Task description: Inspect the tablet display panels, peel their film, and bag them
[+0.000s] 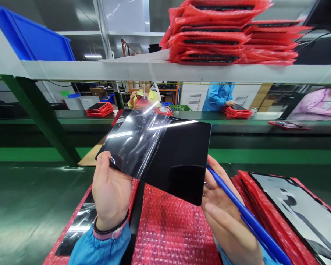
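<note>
Head view: left hand pinches glossy black tablet, long axis left-right, clear film curling above its fingers. Right hand clasps tablet and blue stylus.

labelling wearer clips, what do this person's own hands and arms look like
Both hands are bare, no gloves. The left hand has a light blue fabric sleeve to the wrist, plus a black cord bracelet and a pink band. The right hand shows only a sliver of blue cuff.

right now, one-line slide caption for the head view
Black panel held over red bubble wrap: left hand at the edge under film, right hand at the other edge with a blue stick.
</note>
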A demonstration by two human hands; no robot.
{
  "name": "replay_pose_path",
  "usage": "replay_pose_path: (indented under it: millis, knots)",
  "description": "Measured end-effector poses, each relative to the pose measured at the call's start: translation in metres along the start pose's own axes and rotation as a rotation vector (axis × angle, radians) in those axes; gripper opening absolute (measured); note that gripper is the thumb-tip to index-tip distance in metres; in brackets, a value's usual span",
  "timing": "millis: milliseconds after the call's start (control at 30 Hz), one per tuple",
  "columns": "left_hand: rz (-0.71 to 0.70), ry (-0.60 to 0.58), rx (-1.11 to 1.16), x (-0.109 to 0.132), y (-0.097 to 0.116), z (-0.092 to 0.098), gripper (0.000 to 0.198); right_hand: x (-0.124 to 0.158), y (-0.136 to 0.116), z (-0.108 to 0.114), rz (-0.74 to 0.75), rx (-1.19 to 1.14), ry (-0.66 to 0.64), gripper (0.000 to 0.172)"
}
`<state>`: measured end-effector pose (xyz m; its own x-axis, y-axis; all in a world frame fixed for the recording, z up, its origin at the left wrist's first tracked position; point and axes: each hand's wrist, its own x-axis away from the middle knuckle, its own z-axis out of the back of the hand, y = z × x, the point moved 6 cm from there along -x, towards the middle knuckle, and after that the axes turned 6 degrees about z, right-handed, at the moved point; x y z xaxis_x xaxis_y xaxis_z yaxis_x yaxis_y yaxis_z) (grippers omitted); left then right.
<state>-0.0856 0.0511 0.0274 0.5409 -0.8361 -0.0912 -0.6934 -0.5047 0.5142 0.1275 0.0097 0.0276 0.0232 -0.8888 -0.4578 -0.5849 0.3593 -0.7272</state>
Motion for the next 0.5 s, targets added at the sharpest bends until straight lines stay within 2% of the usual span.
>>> replay_pose_path:
  millis: [67,200,367,500]
  knots:
    - [-0.010,0.015,-0.012,0.000,0.001,0.001,0.014,0.001,0.004,0.001,-0.016,0.024,0.018,0.063]
    - [-0.019,0.032,-0.023,-0.002,0.000,0.004,0.015,-0.002,0.012,0.007,0.009,0.042,-0.031,0.062]
    - [-0.087,-0.001,-0.074,-0.007,0.004,0.004,0.012,-0.005,0.010,0.010,-0.025,0.120,-0.053,0.033]
    - [-0.204,-0.006,-0.119,-0.014,0.012,0.008,0.009,-0.003,0.007,0.010,-0.073,0.220,0.010,0.020]
